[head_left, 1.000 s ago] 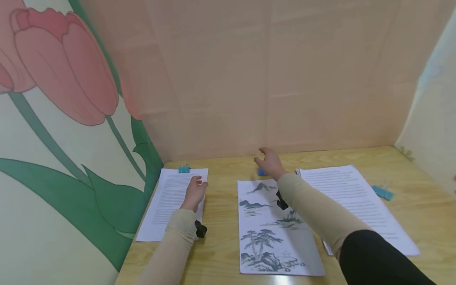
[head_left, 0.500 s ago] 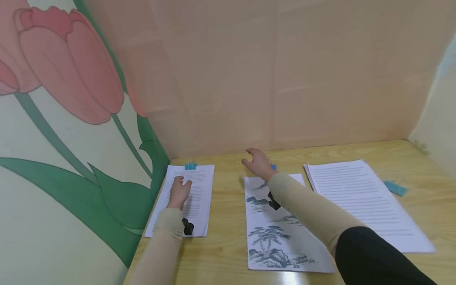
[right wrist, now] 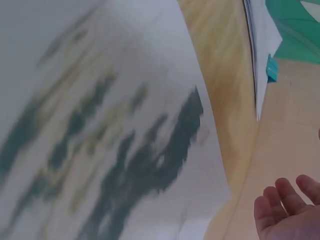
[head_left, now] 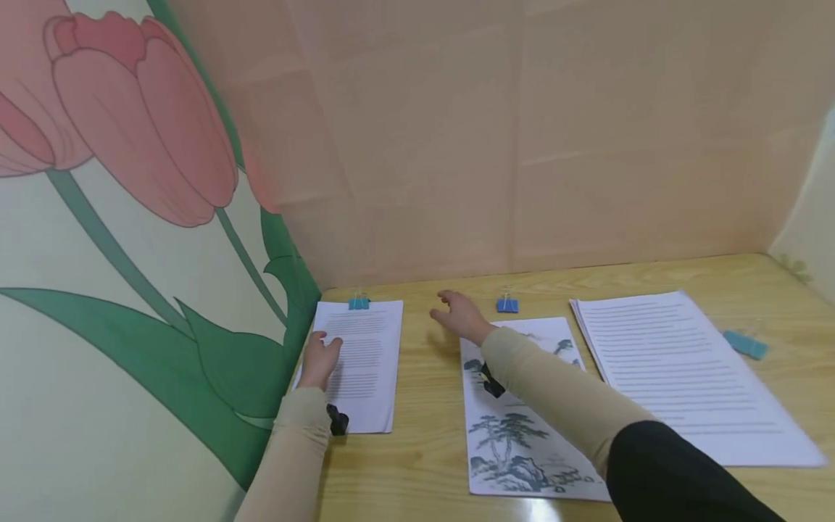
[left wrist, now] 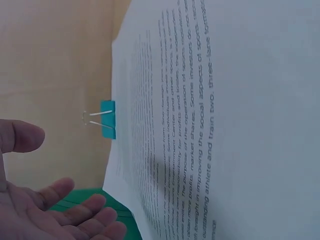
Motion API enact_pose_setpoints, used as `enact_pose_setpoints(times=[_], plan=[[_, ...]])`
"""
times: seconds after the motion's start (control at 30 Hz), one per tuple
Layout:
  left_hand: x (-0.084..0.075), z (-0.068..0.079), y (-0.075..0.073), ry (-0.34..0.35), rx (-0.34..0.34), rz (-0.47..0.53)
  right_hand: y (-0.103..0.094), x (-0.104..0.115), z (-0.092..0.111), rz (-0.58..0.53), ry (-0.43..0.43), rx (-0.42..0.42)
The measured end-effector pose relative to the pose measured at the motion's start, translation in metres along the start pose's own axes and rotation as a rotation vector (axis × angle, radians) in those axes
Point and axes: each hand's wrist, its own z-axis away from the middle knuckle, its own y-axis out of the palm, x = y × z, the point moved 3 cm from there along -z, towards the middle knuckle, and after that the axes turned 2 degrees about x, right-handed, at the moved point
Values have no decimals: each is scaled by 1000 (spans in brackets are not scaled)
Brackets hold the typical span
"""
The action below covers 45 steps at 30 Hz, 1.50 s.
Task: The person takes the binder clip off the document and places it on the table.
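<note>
My left hand (head_left: 320, 362) hovers at the left side of a stack of printed paper (head_left: 368, 391), fingers loosely bent, holding nothing. A teal binder clip (left wrist: 108, 120) grips that stack's top edge, beyond the fingers. My right hand (head_left: 464, 317) hangs over the table between this stack and an ink landscape print (head_left: 515, 464), its fingers spread and holding nothing. The right forearm covers part of the print. Just beyond the print's top edge stands a blue binder clip (head_left: 507, 305), right of the right hand.
On the right lies a thicker stack of lined-text paper (head_left: 691, 377), slightly fanned. A loose teal binder clip (head_left: 745, 344) is beside it. The wooden table (head_left: 424, 406) ends against a beige-covered back wall (head_left: 417, 145); a tulip-painted wall (head_left: 130, 304) borders the left.
My right hand has moved left, away from the blue binder clip, which now shows fully. My left hand has moved left across the printed stack. The head view has shifted slightly left.
</note>
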Motion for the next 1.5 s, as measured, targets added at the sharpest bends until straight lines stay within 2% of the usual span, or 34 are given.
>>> enact_pose_setpoints(times=[0.2,0.4,0.63,0.83,1.23,1.5], plan=[[5,-5,-5,-58,12,-42,12,8,3,-81,42,45],[12,-6,-9,-43,-1,-122,26,12,3,-203,91,93],[25,-10,-14,-98,-15,-139,41,20,5,-280,142,136],[35,-12,-17,-87,-5,-111,54,23,8,-493,243,184],[35,-12,-24,-86,10,-43,65,31,5,-923,353,208],[33,-11,-23,-43,34,-7,68,31,5,-1039,440,207]])
